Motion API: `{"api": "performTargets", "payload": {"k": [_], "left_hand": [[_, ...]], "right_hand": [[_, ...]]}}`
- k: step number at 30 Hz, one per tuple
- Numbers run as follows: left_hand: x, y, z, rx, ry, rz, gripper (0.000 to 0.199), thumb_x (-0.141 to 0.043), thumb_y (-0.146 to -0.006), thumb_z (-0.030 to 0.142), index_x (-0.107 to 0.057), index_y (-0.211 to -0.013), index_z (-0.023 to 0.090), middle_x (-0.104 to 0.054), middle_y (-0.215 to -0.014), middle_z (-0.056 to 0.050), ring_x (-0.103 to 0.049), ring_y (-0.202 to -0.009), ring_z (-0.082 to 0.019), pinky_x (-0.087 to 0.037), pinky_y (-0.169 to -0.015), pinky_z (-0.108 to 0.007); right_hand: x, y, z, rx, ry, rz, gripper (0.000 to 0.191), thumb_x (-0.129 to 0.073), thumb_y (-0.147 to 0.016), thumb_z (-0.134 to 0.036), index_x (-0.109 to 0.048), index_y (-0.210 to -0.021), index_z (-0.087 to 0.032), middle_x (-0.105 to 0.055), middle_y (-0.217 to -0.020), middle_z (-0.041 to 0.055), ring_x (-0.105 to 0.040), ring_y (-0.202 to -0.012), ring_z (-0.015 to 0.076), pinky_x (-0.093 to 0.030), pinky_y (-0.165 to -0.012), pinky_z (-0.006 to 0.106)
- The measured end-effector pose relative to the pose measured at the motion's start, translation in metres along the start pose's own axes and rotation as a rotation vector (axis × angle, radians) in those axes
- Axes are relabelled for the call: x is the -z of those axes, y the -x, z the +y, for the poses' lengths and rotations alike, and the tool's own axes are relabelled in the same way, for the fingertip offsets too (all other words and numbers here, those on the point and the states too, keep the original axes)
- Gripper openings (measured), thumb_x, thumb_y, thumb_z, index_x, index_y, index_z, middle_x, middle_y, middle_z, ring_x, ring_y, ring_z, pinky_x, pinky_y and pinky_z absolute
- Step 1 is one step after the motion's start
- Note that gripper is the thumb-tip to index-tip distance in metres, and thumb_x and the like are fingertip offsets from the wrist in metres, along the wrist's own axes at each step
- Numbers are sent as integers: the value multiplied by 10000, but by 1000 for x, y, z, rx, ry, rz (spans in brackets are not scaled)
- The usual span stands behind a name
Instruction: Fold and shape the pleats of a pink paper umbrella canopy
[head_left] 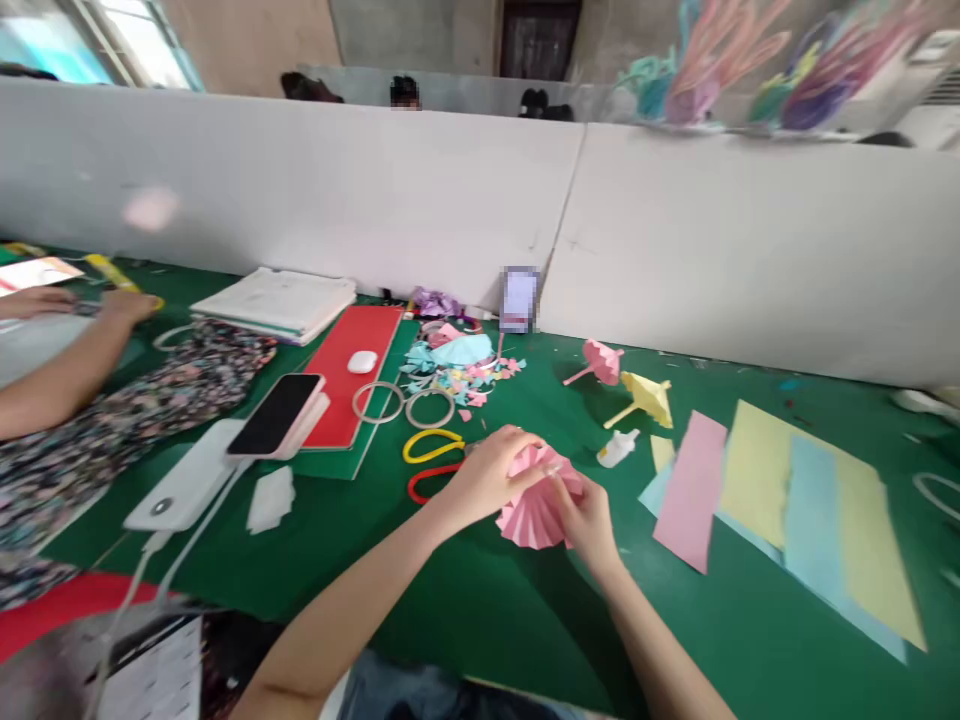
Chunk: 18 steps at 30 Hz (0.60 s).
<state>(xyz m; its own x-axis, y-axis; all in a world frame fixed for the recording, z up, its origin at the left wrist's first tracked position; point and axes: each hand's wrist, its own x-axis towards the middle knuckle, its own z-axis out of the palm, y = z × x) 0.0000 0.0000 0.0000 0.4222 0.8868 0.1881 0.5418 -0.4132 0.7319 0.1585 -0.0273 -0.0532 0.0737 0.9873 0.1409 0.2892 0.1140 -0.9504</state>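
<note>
A pleated pink paper fan (534, 518), spread into a nearly round shape, is held above the green table. My left hand (495, 465) pinches its upper left part. On its right side, the thumb and fingers of my right hand (589, 515) are closed on the paper. Scissors (436, 465) with one yellow and one red handle loop lie beside my left hand, their blades mostly hidden. Past my right hand lie a small white glue bottle (618, 449), a yellow paper umbrella (645, 400) and a pink paper umbrella (600, 362).
Coloured paper sheets (757, 470) lie at right. Paper scraps (469, 375), tape rings (430, 408), a red folder (352, 350), a phone (277, 412) and a white power bank (184, 480) with cables sit at left. Another person's arm (75, 365) is at far left. A white partition (337, 190) edges the table.
</note>
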Motion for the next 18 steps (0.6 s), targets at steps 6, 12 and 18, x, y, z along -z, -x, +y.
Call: {"api": "performTargets", "payload": {"k": [6, 12, 18], "left_hand": [[12, -6, -20, 57, 199, -205, 299, -502, -882, 296, -567, -1173, 273, -610, -1178, -26, -567, -1069, -188, -453, -902, -292], [17, 3, -49, 169, 355, -364, 538, -601, -817, 261, -432, -1326, 298, -614, -1127, -49, -599, -1002, -193, -487, -865, -304], [9, 10, -46, -27, 197, -283, 670, -602, -828, 251, -290, -1411, 362, -562, -1251, -63, -560, -1112, -200, -485, -933, -356]], "right_hand": [[2, -5, 4, -51, -39, 8, 440, -503, -834, -507, -394, -563, -178, -319, -493, -52, -262, -463, 72, -227, -427, 213], [4, -4, 0, -93, -86, -107, 485, -464, -869, -491, -263, -542, -194, -214, -542, -50, -213, -522, 79, -190, -463, 233], [6, -2, -9, -124, -85, -130, 463, -491, -886, -415, -289, -536, -189, -235, -545, -55, -243, -514, 74, -232, -465, 230]]}}
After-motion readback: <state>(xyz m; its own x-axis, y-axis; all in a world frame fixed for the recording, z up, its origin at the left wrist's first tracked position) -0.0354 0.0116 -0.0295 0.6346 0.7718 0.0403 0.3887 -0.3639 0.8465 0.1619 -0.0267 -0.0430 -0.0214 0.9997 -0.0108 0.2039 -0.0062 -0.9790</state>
